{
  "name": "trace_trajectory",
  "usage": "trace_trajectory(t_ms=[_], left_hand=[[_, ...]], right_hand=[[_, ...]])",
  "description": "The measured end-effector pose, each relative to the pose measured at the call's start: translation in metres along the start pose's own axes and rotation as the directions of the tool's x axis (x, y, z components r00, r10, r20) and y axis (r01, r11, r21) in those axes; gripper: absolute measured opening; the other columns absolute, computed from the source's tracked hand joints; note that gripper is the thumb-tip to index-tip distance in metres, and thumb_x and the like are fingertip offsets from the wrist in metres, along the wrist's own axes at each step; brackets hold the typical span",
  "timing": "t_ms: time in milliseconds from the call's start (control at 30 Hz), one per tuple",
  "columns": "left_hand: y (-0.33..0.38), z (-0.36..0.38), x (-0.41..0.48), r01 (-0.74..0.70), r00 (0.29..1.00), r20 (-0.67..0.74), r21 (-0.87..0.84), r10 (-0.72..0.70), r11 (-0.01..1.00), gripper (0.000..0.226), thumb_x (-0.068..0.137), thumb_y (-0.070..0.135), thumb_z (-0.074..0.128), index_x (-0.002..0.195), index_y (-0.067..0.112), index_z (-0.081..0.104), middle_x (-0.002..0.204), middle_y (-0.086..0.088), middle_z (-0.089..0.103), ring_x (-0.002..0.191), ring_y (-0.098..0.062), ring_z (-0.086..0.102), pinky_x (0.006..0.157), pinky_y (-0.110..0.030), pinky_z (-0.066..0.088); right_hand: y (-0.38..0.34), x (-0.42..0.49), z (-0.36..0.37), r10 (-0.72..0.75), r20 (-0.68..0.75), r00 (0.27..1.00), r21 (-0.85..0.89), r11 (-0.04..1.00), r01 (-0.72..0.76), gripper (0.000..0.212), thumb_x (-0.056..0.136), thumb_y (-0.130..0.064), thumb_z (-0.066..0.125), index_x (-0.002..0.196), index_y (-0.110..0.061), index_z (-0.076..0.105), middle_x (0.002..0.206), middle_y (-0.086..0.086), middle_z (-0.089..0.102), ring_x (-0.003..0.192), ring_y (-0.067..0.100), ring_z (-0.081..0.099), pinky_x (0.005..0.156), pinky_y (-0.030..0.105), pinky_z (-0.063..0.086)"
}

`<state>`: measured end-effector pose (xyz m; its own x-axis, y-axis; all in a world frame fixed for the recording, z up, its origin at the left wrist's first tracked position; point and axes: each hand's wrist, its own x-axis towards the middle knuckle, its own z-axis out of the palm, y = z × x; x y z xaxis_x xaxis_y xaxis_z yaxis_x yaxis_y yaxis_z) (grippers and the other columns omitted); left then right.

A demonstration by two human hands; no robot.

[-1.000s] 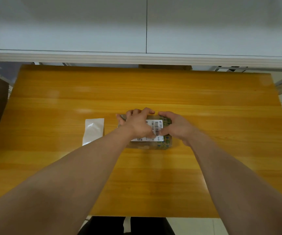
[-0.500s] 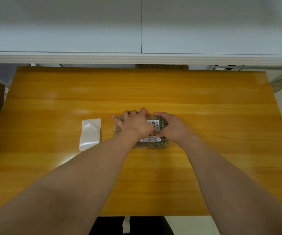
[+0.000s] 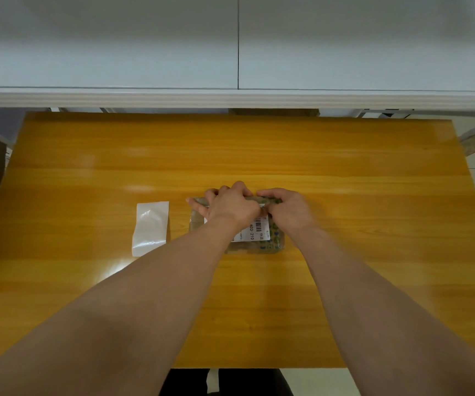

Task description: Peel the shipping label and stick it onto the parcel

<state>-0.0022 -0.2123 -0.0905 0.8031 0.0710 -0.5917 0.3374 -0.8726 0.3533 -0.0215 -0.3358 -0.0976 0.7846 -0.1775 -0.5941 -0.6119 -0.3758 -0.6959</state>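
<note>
Near edge of the wooden table (image 3: 345, 324): bare, only the two forearms cross it. Toward the middle, slightly right of centre, sits the parcel (image 3: 262, 247), a clear plastic pack with dark patterned contents, lying flat on the table. The shipping label (image 3: 255, 231) is already on its top face, barcode and "A03-210" readable on the near part; the far part is hidden under the hands.

Left hand (image 3: 230, 207) lies over the parcel's far-left portion, fingers curled down over the far rim, pressing or gripping the pack; cannot tell which. Right hand (image 3: 287, 210) is at the far-right portion, fingers bent and bunched at the label's far edge, seemingly pushing it down; slight blur, exact contact unclear. Both thumbs hidden.

Left of the parcel, apart from it, lies the empty backing sheet (image 3: 151, 227), glossy white, flat, nearer the table's left edge than the parcel is.

Step, as I judge: peel finished, label placed, now smoothing the far edge. Next move likely calls for rubbing remaining edges and corners flat, checking for bubbles on the soft plastic, then letting go.

Beyond the table's far edge: a white ledge (image 3: 230, 97) and wall.
</note>
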Motion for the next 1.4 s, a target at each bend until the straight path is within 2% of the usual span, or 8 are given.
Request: trace_trajectory(t_ms=[167,300,533,667,800,1000,1167,1400], left_hand=[[0.0,0.002,0.001,0.017,1.0,-0.013,-0.049,-0.018,0.999,0.023,0.076,0.042,0.058,0.099,0.04,0.058,0.118,0.004,0.057,0.139,-0.031,0.022,0.108,-0.07,-0.017],[0.001,0.001,0.0,0.031,0.999,-0.017,-0.095,-0.033,0.995,0.023,0.073,0.038,0.051,0.094,0.037,0.061,0.111,0.005,0.061,0.138,-0.031,0.024,0.108,-0.069,-0.019],[0.0,0.001,0.002,0.055,0.998,-0.003,-0.137,-0.055,0.989,0.019,0.077,0.049,0.058,0.089,0.034,0.062,0.101,0.006,0.065,0.138,-0.026,0.024,0.109,-0.066,-0.023],[-0.002,-0.001,0.003,0.043,0.999,0.019,-0.094,-0.041,0.995,0.025,0.078,0.052,0.058,0.097,0.035,0.063,0.11,0.006,0.064,0.138,-0.026,0.024,0.109,-0.068,-0.019],[-0.006,-0.007,0.004,0.016,0.998,0.067,-0.045,-0.013,0.999,0.049,0.072,0.065,0.064,0.114,0.041,0.057,0.13,0.006,0.056,0.142,-0.026,0.022,0.111,-0.067,-0.012],[-0.009,-0.022,0.004,-0.002,0.997,0.075,-0.072,0.007,0.997,0.068,0.071,0.063,0.07,0.13,0.038,0.045,0.142,-0.002,0.048,0.14,-0.028,0.032,0.115,-0.061,0.009],[-0.008,-0.036,-0.002,-0.032,0.999,0.035,0.015,0.032,0.999,0.062,0.082,0.054,0.064,0.135,0.031,0.043,0.146,-0.007,0.044,0.146,-0.028,0.024,0.118,-0.062,-0.001],[-0.002,-0.077,-0.007,-0.196,0.98,-0.029,-0.238,0.195,0.951,0.044,0.084,0.041,0.069,0.122,0.024,0.054,0.125,-0.004,0.059,0.122,-0.028,0.05,0.1,-0.045,0.046]], right_hand=[[-0.001,0.003,0.003,-0.002,-0.025,1.0,-0.012,1.0,0.001,0.034,0.094,-0.005,0.051,0.113,-0.024,0.072,0.111,0.002,0.072,0.094,0.024,0.07,0.085,0.045,0.059],[-0.005,0.006,0.002,0.005,-0.039,0.999,-0.052,0.999,-0.007,0.029,0.095,-0.011,0.052,0.106,-0.026,0.074,0.097,-0.001,0.072,0.087,0.023,0.071,0.081,0.044,0.06],[-0.006,0.004,0.004,-0.01,-0.043,0.999,-0.12,0.993,0.004,0.029,0.097,-0.015,0.049,0.108,-0.028,0.072,0.095,0.0,0.072,0.088,0.026,0.07,0.079,0.045,0.06],[-0.007,0.002,0.003,-0.014,-0.028,1.0,-0.156,0.988,0.01,0.03,0.099,-0.015,0.047,0.113,-0.027,0.071,0.094,0.002,0.071,0.085,0.026,0.07,0.077,0.044,0.061],[-0.011,-0.001,0.0,-0.013,0.0,1.0,-0.206,0.978,0.012,0.03,0.103,-0.017,0.044,0.122,-0.024,0.066,0.092,0.004,0.067,0.067,0.016,0.057,0.055,0.029,0.048],[-0.018,-0.008,0.0,0.0,0.001,1.0,-0.303,0.953,0.0,0.043,0.101,-0.025,0.049,0.144,-0.023,0.043,0.127,0.01,0.062,0.089,0.022,0.056,0.074,0.034,0.05],[-0.03,-0.015,0.002,0.048,-0.1,0.994,-0.348,0.934,-0.08,0.051,0.097,-0.035,0.053,0.144,-0.023,0.037,0.13,0.015,0.056,0.108,0.033,0.061,0.087,0.043,0.055],[-0.075,-0.027,-0.006,-0.069,-0.129,0.989,-0.402,0.916,0.011,0.04,0.1,-0.028,0.049,0.138,-0.016,0.045,0.129,0.014,0.06,0.11,0.031,0.062,0.078,0.034,0.047]])
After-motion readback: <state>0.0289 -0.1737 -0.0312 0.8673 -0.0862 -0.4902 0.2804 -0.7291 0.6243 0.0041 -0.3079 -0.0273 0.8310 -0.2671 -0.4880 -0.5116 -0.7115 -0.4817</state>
